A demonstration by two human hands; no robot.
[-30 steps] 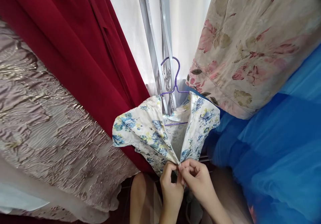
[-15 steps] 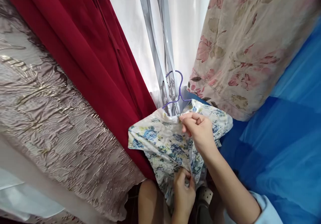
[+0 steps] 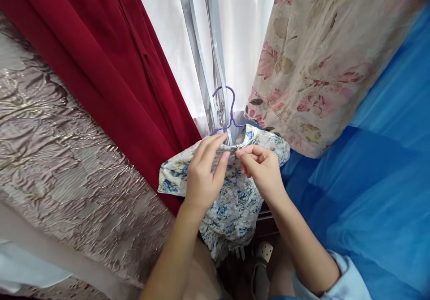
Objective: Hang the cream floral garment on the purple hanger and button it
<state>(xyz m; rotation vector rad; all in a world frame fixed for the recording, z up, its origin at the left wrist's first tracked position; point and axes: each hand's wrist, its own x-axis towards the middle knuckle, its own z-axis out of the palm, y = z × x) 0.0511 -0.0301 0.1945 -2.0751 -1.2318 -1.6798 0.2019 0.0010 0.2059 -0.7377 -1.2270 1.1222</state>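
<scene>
A white garment (image 3: pixel 231 206) with blue and yellow-green flowers hangs in front of me on a purple hanger (image 3: pixel 231 105). My right hand (image 3: pixel 264 170) pinches the front of its neckline between thumb and fingers, where a small shiny bit shows, too small to name. Just left of that spot is my left hand (image 3: pixel 203 172), thumb and fingers apart, reaching to the neckline's edge and covering part of the garment's front. Whether its fingertips touch the cloth I cannot tell.
Grey glossy strips (image 3: pixel 215 53) run down a white cloth behind the hanger. A red curtain (image 3: pixel 110 67) and a textured pinkish fabric (image 3: pixel 83 174) hang at left. To the right are a pink-flowered cloth (image 3: pixel 302 67) and blue fabric (image 3: pixel 363 192). A light clog (image 3: pixel 264 250) shows below.
My left hand has let go of the garment's lower front and risen to the neckline, opening its fingers. My right hand keeps its pinch there. The garment's lower part now hangs down loosely.
</scene>
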